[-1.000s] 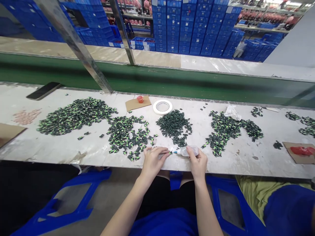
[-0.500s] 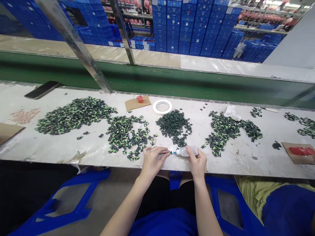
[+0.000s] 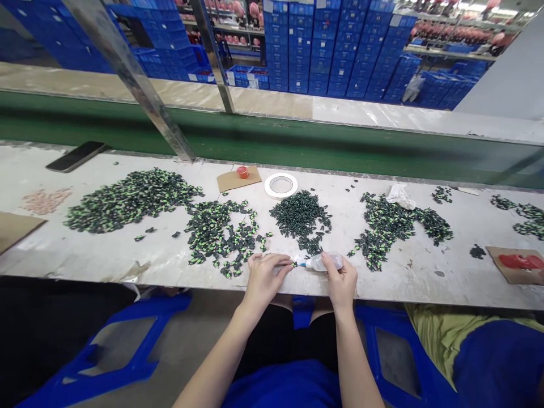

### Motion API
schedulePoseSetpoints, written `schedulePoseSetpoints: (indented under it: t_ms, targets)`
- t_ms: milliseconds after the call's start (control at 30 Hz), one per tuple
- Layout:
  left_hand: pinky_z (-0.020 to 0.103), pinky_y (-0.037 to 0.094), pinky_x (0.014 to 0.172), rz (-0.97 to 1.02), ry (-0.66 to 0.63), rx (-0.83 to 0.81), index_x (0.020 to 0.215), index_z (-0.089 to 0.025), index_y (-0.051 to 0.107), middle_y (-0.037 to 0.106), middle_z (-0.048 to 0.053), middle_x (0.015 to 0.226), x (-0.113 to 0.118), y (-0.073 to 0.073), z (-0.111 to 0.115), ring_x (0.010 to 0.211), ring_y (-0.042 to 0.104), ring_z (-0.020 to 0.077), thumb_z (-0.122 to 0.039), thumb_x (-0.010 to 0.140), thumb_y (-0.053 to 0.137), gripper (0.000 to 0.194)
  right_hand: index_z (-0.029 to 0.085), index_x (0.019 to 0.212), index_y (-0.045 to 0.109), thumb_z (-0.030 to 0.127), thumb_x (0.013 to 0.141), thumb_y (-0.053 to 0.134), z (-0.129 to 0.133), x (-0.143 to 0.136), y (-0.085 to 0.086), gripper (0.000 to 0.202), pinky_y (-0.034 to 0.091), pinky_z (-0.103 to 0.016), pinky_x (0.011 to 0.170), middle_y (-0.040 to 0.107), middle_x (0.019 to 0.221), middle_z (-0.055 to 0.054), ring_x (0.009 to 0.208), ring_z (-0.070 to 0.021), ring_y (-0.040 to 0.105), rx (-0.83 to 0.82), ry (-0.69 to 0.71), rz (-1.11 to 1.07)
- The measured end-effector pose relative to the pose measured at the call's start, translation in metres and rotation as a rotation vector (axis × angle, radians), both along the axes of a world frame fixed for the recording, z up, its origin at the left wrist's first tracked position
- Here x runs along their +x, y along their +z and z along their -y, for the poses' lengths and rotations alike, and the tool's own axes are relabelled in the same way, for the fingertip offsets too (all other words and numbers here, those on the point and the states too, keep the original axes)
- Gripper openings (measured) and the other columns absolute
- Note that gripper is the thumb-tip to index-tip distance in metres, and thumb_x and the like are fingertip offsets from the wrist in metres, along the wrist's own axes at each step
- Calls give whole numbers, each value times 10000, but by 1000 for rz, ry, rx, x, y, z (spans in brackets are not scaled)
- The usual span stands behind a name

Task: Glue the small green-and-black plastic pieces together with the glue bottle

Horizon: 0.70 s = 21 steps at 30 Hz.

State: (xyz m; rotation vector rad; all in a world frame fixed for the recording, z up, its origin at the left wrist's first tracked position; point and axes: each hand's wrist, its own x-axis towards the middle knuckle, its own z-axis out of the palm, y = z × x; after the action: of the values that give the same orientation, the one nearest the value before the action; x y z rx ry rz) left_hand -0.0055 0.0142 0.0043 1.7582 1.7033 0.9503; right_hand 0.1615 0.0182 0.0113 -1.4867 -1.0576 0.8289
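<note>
My left hand (image 3: 264, 276) pinches a small dark green part (image 3: 294, 264) between thumb and fingertips, just above the table's front edge. My right hand (image 3: 342, 280) is closed round a translucent bottle (image 3: 319, 262) lying nearly level, its blue tip pointing left, close to the small part. Beyond the bottle is a pile of small dark green pieces (image 3: 300, 214). Left of it spreads a pile of black and bright green pieces (image 3: 221, 229). A similar pile (image 3: 385, 226) lies to the right. Behind the middle pile rests a white tape roll (image 3: 281, 186).
A larger green-black pile (image 3: 131, 198), pink pieces (image 3: 46, 200) and a phone (image 3: 76, 156) lie left. A red cap (image 3: 242, 171) sits on cardboard. Red material (image 3: 521, 261) is at right. Metal posts rise behind the table (image 3: 170, 266). A person in blue sits at the lower right.
The bottle's tip has drawn slightly right, away from the small part in my left hand. Both hands are otherwise nearly still.
</note>
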Motion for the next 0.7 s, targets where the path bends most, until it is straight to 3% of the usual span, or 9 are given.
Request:
schedulePoseSetpoints:
  t_ms: [233, 467, 600, 700]
  targets:
    - [478, 288, 984, 13, -6, -33, 822, -246, 693, 774, -5, 900, 0, 4, 1, 907, 707, 233, -167, 769, 714, 97, 153, 786, 610, 496, 732, 666, -2, 13, -9, 352, 405, -234, 501, 574, 671, 0, 577, -130, 517, 155, -216, -246]
    - [510, 280, 995, -17, -65, -46, 846, -258, 692, 768, 6, 901, -1, 6, 1, 934, 682, 243, -148, 765, 705, 137, 205, 862, 490, 370, 548, 820, -21, 23, -11, 484, 531, -361, 766, 650, 833, -34, 787, -194, 645, 215, -209, -47]
    - [483, 325, 953, -85, -64, 8, 858, -254, 701, 755, 25, 969, 1, 3, 1, 1021, 638, 263, -166, 758, 722, 135, 196, 959, 496, 388, 575, 804, -30, 25, -19, 528, 556, -369, 743, 656, 909, -67, 798, -198, 652, 157, -186, 51]
    - [466, 352, 913, -131, -62, 28, 841, -250, 712, 740, 35, 1018, 4, 0, 1, 1058, 606, 272, -167, 765, 720, 113, 177, 1088, 499, 429, 628, 788, -26, 24, -19, 599, 555, -350, 675, 662, 950, -91, 766, -195, 642, 195, -189, 243]
